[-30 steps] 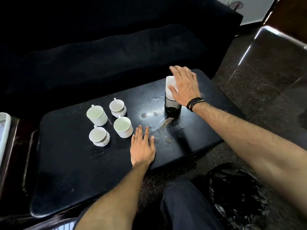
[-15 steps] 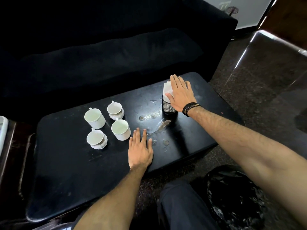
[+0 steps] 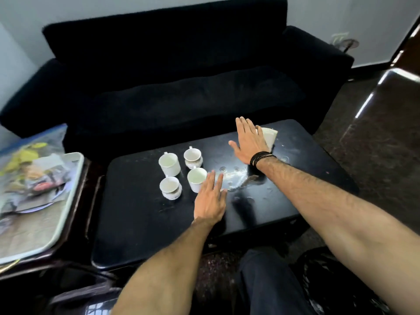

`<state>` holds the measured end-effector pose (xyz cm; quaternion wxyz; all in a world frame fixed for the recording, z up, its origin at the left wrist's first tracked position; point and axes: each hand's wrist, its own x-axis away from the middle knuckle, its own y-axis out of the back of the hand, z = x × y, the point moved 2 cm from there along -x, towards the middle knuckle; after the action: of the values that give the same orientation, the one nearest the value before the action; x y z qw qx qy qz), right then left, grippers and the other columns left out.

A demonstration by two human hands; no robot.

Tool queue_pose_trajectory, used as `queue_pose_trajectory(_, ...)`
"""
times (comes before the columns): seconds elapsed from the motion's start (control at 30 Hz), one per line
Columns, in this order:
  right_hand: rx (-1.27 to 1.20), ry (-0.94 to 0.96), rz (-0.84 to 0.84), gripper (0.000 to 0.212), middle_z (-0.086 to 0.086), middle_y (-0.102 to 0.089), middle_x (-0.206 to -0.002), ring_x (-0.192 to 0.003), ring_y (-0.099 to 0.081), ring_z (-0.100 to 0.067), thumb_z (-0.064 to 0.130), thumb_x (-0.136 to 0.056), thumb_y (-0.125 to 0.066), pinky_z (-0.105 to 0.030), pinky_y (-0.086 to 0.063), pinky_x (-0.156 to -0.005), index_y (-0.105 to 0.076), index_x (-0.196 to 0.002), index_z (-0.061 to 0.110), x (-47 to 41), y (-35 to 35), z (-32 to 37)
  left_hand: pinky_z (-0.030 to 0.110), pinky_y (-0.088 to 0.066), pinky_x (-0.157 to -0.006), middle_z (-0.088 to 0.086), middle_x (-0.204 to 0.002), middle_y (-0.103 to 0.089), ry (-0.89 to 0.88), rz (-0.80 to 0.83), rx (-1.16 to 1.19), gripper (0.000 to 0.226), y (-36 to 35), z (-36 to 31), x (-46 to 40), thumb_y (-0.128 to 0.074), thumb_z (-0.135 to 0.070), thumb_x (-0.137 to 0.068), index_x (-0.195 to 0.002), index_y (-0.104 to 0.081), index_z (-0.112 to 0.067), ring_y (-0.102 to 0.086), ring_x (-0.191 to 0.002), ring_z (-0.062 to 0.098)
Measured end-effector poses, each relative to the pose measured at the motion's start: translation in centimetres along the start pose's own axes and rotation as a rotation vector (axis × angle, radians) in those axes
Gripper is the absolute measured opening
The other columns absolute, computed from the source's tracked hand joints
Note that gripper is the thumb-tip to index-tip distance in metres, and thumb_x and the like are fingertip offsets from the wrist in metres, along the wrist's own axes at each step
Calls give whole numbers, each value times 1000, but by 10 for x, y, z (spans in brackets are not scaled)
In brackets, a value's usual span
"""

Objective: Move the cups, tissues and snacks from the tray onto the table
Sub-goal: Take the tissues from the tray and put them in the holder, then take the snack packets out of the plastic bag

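Several white cups (image 3: 169, 164) stand grouped on the black table (image 3: 141, 223), left of centre. White tissues (image 3: 270, 136) stick up at the table's far right; their holder is hidden behind my right wrist. My right hand (image 3: 248, 142) hovers just in front of the tissues, fingers spread, holding nothing. My left hand (image 3: 210, 198) lies flat on the table with its fingers apart, touching the nearest cup (image 3: 196, 179). Snack packets in a clear bag (image 3: 34, 176) lie on the pale tray (image 3: 68, 201) at the left.
A black sofa (image 3: 193, 87) runs behind the table. The tray rests on a dark side table (image 3: 88, 189) left of the black table. Wet smears (image 3: 234, 178) mark the tabletop between my hands. A black bag (image 3: 341, 292) sits on the floor at lower right.
My right hand has come off the top of the tissues and opened beside them. The view has tilted up and left, bringing the tray and snacks into sight. The left hand stays flat.
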<state>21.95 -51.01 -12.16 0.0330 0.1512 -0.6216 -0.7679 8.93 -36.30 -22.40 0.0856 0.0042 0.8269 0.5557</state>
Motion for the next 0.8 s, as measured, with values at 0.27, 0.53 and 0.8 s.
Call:
queue_pose_trajectory(0.27,-82,173,61,79,-10,-15,-163,-150,-16,-28,43,-96,-48,-49,-21,-119,-9,-156,10,4,3,117,35,-6,-123,10,-164,-7,133,-134,-90,61,124,80,12,-35,-39,-102,-156,-16,-17,-4,-152,22)
queue_pose_trajectory(0.53,-122,340,177,79,-9,-14,-164,-150,-17,-27,46,-96,-49,-48,-23,-119,-10,-156,13,10,-3,265,37,-6,-123,12,-164,-5,400,-220,-187,67,229,186,87,-36,-45,-101,-157,-11,-16,-3,-152,24)
queue_pose_trajectory(0.8,-176,516,262,71,-10,-25,-160,-148,-23,-27,47,-96,-49,-46,-25,-119,-24,-153,12,18,-17,393,39,-5,-122,11,-164,1,644,-186,-231,72,265,283,154,-33,-51,-100,-157,-4,-19,-1,-152,25)
